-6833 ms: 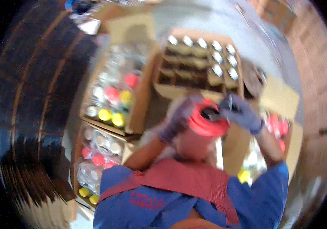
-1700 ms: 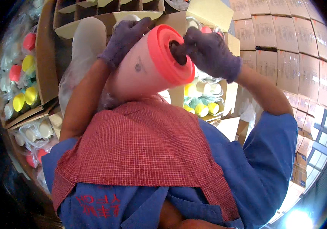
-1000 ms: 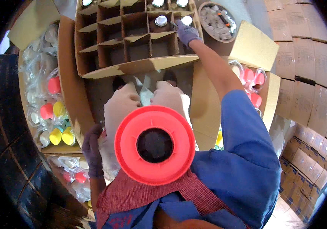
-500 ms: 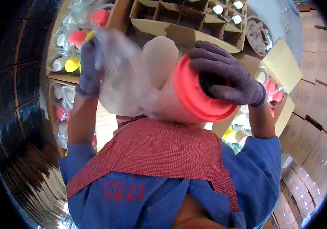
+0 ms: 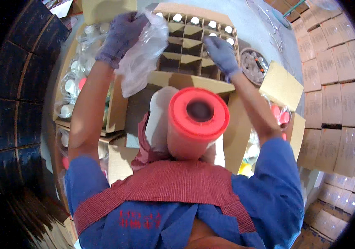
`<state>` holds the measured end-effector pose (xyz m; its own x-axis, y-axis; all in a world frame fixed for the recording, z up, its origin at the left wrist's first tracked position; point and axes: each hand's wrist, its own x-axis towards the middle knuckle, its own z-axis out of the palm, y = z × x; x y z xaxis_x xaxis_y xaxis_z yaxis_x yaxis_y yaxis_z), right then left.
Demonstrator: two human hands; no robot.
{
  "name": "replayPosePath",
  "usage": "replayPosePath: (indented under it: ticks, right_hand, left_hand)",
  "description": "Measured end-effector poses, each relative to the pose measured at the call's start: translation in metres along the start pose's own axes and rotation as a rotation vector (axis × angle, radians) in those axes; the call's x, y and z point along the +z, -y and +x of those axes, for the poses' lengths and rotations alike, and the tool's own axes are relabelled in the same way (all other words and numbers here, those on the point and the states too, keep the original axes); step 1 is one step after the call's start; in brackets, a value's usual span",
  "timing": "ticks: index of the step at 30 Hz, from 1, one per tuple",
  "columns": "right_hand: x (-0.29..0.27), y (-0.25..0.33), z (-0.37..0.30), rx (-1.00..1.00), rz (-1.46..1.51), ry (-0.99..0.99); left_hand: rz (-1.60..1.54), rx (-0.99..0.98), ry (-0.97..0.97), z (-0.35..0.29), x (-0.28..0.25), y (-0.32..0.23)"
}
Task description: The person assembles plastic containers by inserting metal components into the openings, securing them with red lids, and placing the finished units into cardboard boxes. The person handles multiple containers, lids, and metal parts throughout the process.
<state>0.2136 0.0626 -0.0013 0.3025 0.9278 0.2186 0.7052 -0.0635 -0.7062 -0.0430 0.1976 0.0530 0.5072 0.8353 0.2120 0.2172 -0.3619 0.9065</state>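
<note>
Your right hand (image 5: 222, 57) ditched the red-rimmed pink cylinder (image 5: 195, 125), leaving it unheld, for the brown divided cardboard carton (image 5: 186, 81)'s right edge, couldn't tell its grip; left hand (image 5: 121, 39)'s fingers clutched a clear plastic bag (image 5: 140, 62).

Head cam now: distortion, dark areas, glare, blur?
Head view: the tan carton stack bows along the right rim, image corners black; head view: the dark stack at left loses detail to near-black; head view: whitish sheen on the clear plastic bag in the left hand, and the right hand looks slightly soft.

Warehouse packing area, stacked cartons (image 5: 331, 87), open divided carton (image 5: 188, 81)
</note>
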Motion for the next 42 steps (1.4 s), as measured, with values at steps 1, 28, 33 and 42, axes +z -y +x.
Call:
replayPosePath:
  ticks: [1, 28, 33, 42]
  right_hand:
    - [0.009, 0.008, -0.004, 0.045, 0.391, -0.098]
    - [0.085, -0.025, -0.008, 0.537, 1.238, -0.059]
    - [0.05, -0.067, -0.051, 0.502, 1.306, -0.183]
    - [0.02, -0.021, -0.057, 0.23, 1.113, 0.057]
  left_hand:
    - [-0.132, -0.058, -0.035, 0.011, 0.002, 0.029]
    - [-0.112, -0.149, 0.137, -0.022, 0.122, 0.118]
    - [-0.365, -0.284, -0.268, -0.048, 0.079, 0.105]
    - [0.023, -0.002, 0.089, -0.039, 0.105, 0.058]
